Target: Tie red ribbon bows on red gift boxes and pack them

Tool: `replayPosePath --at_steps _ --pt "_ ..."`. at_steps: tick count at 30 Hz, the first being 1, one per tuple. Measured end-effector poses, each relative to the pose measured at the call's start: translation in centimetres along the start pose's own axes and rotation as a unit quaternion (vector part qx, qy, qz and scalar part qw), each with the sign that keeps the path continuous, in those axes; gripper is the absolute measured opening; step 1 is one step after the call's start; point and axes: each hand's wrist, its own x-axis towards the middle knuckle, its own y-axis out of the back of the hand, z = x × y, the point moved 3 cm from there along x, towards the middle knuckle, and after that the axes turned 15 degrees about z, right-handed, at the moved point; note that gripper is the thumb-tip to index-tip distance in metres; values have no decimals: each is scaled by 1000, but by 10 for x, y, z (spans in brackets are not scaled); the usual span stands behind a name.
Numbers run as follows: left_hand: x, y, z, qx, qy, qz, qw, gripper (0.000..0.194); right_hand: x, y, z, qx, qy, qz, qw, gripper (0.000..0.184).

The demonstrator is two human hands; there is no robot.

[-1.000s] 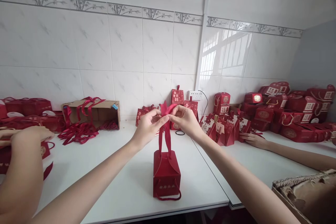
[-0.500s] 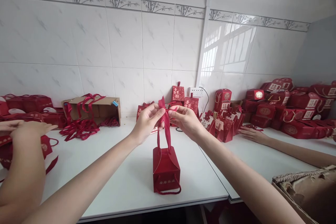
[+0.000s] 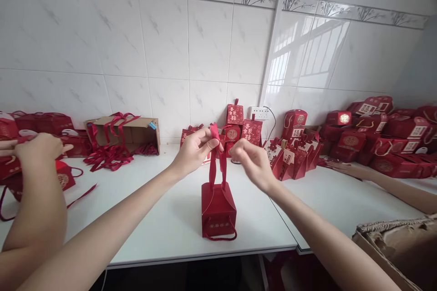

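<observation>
A small red gift box (image 3: 219,218) stands upright on the white table, with a twisted cord handle hanging on its front. Two strands of red ribbon (image 3: 213,168) rise from its top. My left hand (image 3: 195,151) pinches these strands together above the box, thumb against fingers. To the right of the ribbon and apart from it is my right hand (image 3: 254,163), its fingers curled in and slightly blurred. No ribbon shows in it.
A cardboard box (image 3: 143,129) draped with red ribbons stands at the back left. Several red gift boxes (image 3: 351,143) are piled at right. Other people's hands (image 3: 37,150) work at both sides. A torn carton (image 3: 399,245) is at lower right.
My right hand has let go of the ribbon and moved right, while my left hand keeps its pinch. The ribbon's loose knot or loop near the fingers no longer shows. The view has shifted slightly.
</observation>
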Motion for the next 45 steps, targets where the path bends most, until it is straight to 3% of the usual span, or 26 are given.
replayPosePath --at_steps 1,3,6,10,14,17,20,22,24,26,28,30,32,37,41,45 --pt "-1 0 2 18 -11 -9 1000 23 3 1 4 36 -63 2 997 29" --pt "-1 0 6 56 -32 -21 998 19 7 -2 10 110 -158 -55 980 27" --pt "-1 -1 14 115 -77 -38 990 10 8 -11 11 183 -209 -147 950 35" --pt "-1 -2 22 151 -136 -61 977 4 4 -12 9 92 -163 -86 978 20" --pt "-2 0 18 122 -112 -44 985 8 -3 -13 3 -10 -129 -37 991 13" --pt "-4 1 13 92 -85 -32 992 10 -5 -16 2 65 -172 -54 981 13" --pt "-5 2 10 78 -86 -46 992 10 -3 -19 4 199 -236 -63 949 11" --pt "-5 2 8 81 -98 -61 990 11 0 -19 8 251 -287 -38 924 17" --pt "-5 3 4 83 -97 -65 990 12 1 -17 11 230 -314 -6 921 26" --pt "-8 3 -1 77 -83 -30 993 11 2 -12 10 133 -297 23 945 30" --pt "-16 3 -6 67 -77 61 993 8 2 -5 6 34 -248 61 966 29" --pt "-28 0 -10 49 -81 165 982 9 -1 4 2 -19 -206 122 971 26" --pt "-40 -6 -15 20 -74 235 969 13 -7 11 3 -34 -194 185 963 26" --pt "-54 -7 -38 -84 23 334 939 19 -29 18 27 -19 -246 285 926 25" --pt "-60 14 -62 -130 112 385 907 24 -50 27 41 20 -272 352 895 26" --pt "-73 39 -78 -109 163 395 897 27 -77 46 43 5 -258 401 879 30"
